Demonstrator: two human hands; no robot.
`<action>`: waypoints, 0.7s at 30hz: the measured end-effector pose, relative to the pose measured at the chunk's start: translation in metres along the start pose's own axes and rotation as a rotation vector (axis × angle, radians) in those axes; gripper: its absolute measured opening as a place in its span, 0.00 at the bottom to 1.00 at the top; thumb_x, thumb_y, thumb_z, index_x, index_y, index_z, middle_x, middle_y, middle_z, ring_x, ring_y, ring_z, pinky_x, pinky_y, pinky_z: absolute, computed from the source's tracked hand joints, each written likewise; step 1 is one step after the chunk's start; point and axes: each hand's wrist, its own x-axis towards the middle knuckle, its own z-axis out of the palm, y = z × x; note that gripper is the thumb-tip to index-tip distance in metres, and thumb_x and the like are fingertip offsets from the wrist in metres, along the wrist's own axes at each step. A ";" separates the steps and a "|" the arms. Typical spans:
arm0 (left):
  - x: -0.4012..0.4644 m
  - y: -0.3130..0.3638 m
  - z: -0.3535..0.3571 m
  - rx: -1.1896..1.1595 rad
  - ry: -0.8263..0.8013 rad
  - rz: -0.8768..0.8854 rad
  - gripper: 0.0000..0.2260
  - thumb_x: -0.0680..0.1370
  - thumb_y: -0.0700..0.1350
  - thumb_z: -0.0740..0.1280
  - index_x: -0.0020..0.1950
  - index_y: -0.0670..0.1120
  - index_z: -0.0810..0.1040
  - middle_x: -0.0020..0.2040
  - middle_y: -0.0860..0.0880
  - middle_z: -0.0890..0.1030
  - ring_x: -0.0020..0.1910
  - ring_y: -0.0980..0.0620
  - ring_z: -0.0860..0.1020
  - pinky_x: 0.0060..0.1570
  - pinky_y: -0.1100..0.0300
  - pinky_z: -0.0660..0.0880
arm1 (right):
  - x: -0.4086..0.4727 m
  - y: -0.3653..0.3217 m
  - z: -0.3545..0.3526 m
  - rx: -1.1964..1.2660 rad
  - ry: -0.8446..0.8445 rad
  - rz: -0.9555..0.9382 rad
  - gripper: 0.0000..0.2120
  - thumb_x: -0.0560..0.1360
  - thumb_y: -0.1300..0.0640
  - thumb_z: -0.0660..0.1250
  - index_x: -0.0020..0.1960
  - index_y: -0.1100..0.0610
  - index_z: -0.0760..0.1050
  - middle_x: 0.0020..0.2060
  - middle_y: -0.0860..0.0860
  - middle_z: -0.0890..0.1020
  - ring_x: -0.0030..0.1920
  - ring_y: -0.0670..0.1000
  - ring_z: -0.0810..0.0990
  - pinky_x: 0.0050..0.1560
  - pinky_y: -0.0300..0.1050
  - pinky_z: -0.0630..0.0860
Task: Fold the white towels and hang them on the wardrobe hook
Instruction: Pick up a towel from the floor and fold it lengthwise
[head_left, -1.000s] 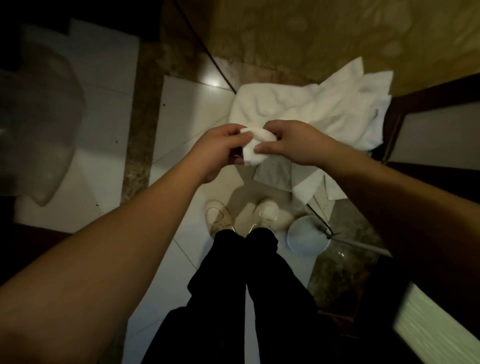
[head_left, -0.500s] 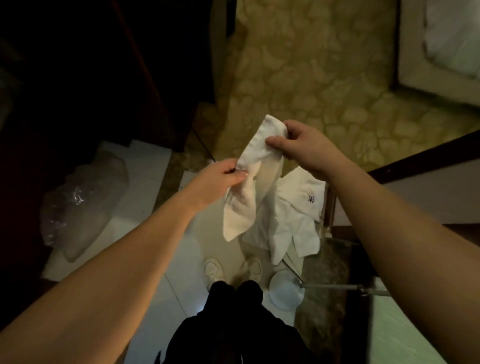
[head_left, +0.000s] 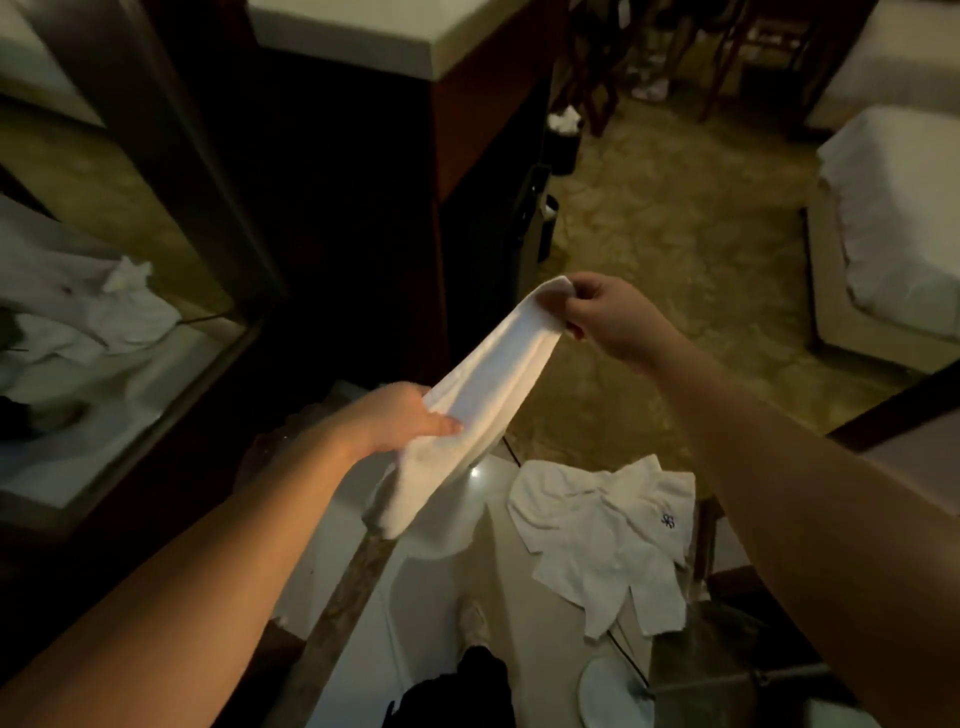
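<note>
**Task status: one towel folded and in hand, hanging not yet done**

The folded towel (head_left: 485, 395) is held in the air between both hands, stretched as a narrow band that runs from upper right down to lower left. The right hand (head_left: 605, 317) pinches its upper end, fingers curled round the cloth. The left hand (head_left: 402, 418) grips it lower down, the thumb lying across the top face; the free end hangs below this hand.

Judged from its narrow, layered shape, the fold on this towel is complete or nearly so. It hangs on no hook, and no wardrobe hook can be identified in the dim head view; the dark cabinet (head_left: 363, 208) ahead may be the wardrobe, but this cannot be confirmed.

Work remaining:
- Hang the held towel on the hook.
- Fold the loose towels (head_left: 602, 535), which lie crumpled on the tiled floor (head_left: 441, 597) just below the right forearm. One carries a small dark monogram. How many pieces lie in the heap cannot be told.
</note>
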 end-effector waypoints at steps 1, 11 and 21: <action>-0.018 -0.010 -0.002 0.020 0.040 -0.028 0.15 0.74 0.59 0.73 0.54 0.51 0.79 0.50 0.51 0.83 0.47 0.53 0.80 0.47 0.58 0.74 | -0.009 -0.009 0.005 0.000 -0.010 -0.027 0.05 0.81 0.51 0.66 0.54 0.46 0.81 0.31 0.45 0.77 0.29 0.41 0.72 0.33 0.33 0.70; -0.239 -0.080 -0.015 0.205 0.270 -0.304 0.25 0.71 0.62 0.74 0.52 0.41 0.78 0.45 0.45 0.81 0.43 0.47 0.78 0.41 0.55 0.70 | -0.133 -0.099 0.076 -0.027 -0.137 -0.209 0.13 0.84 0.49 0.60 0.51 0.55 0.79 0.24 0.37 0.76 0.26 0.35 0.74 0.29 0.27 0.66; -0.485 -0.176 -0.020 0.039 0.415 -0.433 0.16 0.73 0.57 0.75 0.44 0.45 0.78 0.35 0.49 0.78 0.31 0.56 0.76 0.29 0.63 0.71 | -0.251 -0.190 0.189 0.166 -0.181 -0.218 0.18 0.82 0.46 0.63 0.66 0.55 0.77 0.52 0.49 0.83 0.49 0.47 0.81 0.49 0.40 0.75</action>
